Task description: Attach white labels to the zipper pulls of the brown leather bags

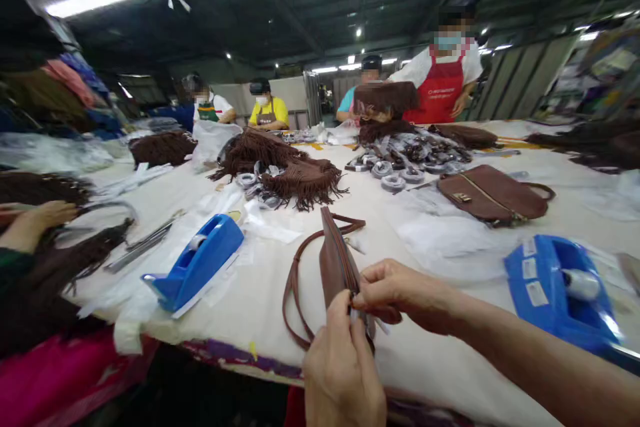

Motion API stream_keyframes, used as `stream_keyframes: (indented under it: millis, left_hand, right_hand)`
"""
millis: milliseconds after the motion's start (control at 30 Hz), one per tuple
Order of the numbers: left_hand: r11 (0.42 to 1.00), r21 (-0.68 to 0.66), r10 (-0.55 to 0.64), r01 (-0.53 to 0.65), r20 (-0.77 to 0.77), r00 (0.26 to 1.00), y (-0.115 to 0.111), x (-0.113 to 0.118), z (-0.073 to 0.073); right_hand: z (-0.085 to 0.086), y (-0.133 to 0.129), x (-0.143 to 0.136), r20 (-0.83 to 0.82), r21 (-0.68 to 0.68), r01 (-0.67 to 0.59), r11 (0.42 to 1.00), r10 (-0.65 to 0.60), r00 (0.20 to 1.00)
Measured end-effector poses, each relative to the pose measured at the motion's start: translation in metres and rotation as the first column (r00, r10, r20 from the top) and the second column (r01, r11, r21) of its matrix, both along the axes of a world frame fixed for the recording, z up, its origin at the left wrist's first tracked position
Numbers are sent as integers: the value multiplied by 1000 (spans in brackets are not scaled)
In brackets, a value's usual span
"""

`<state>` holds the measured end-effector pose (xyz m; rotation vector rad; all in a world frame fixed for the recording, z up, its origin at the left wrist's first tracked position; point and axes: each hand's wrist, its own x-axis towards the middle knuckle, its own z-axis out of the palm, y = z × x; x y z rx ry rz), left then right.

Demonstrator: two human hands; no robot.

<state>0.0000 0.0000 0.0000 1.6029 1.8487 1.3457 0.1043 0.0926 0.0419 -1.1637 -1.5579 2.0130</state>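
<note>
A brown leather handbag (333, 267) stands on edge near the front of the table, its zipper side up. Its thin strap (293, 280) loops out to the left. My left hand (345, 367) is closed at the near end of the bag, fingers pinched by the zipper. From the right, my right hand (395, 290) pinches at the same spot, its fingertips meeting those of the left. A small dark piece shows between the fingertips, too small to make out; it lies at the zipper's near end.
Blue tape dispensers (200, 263) stand left and right of the bag. Another brown bag (495, 193) lies at the right. Fringed brown bags (300, 173) and wrapped rolled straps (395, 181) are piled behind. A co-worker's hand (45, 217) is at far left; several people work across the table.
</note>
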Motion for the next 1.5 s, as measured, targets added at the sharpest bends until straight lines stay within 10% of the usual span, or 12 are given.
stream_keyframes:
  millis: [200, 400, 567, 933, 1333, 1500]
  left_hand:
    - [922, -345, -51, 174, 337, 940, 9, -12, 32]
    - [816, -332, -13, 473, 808, 589, 21, -20, 46]
    - [827, -299, 44, 476, 879, 475, 19, -22, 43]
    - [793, -309, 270, 525, 951, 152, 16, -24, 46]
    - [863, -272, 220, 426, 961, 167, 10, -9, 44]
    - [906, -205, 86, 370, 946, 313, 7, -8, 30]
  right_hand:
    - [-1, 1, 2, -44, -3, -43, 999, 43, 998]
    - [-1, 4, 6, -60, -25, -78, 997, 76, 995]
    - [6, 2, 17, -37, 23, -154, 988, 155, 987]
    - [-27, -33, 1, -167, 237, 278, 931, -243, 956]
    - [-42, -47, -21, -286, -87, 391, 916, -399, 871]
    - [-54, -44, -22, -296, -29, 415, 909, -405, 865]
